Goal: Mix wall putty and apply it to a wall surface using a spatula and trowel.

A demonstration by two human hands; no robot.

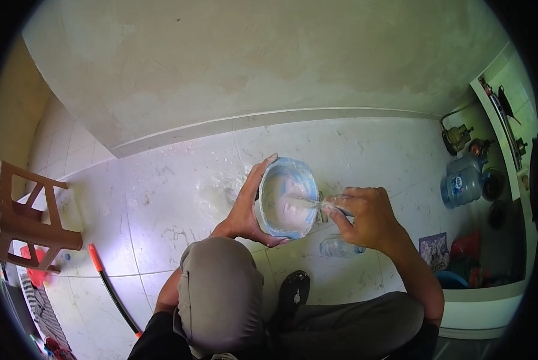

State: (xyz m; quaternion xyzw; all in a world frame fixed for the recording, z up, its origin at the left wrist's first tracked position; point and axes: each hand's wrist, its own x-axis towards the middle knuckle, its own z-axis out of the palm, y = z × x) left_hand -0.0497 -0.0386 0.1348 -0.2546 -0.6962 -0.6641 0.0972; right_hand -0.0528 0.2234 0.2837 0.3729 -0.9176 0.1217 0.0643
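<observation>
In front of me a light-blue plastic tub [308,172] is tipped so that its mouth shows, its rim and inside smeared with white. Thick white paste [290,214] lies in it. My left hand [245,211] grips the tub's left side, thumb near the upper rim and fingers around the wall below. Closed on a slim, paste-coated stirring tool [306,203], my right hand [365,215] is at the tub's right side. The tool's far end reaches into the paste; its exact kind is hidden by the coating.
Crumpled clear plastic [215,193] lies left of the tub, a clear bottle [339,247] below right. A brown stool [35,210] and a black-and-orange rod [111,289] are at left. A blue water jug [462,181] lies near the right-hand counter [485,295]. A wall [257,60] rises ahead.
</observation>
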